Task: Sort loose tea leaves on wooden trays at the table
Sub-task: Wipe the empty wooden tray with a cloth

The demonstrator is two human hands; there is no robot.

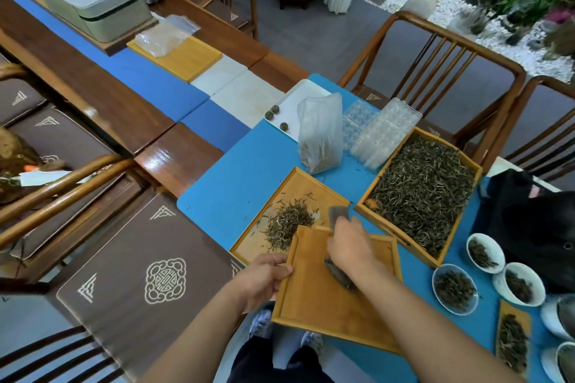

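Note:
My left hand (264, 277) grips the left edge of a shallow wooden tray (314, 298), tilted up over the table's near edge. My right hand (351, 246) holds a grey brush (337, 218) over this tray's far end. Beyond it lies a second flat wooden tray (298, 186) with a small pile of loose tea leaves (289, 224). To the right stands a deeper wooden box (364, 205) filled with tea leaves (423, 190).
A clear plastic bag (320, 130) with some tea and clear plastic moulds (382, 134) stand behind the trays. A white tray (298, 99) holds three tea balls. White bowls (455, 289) of tea sit at right. Chairs surround the blue-covered table (242, 171).

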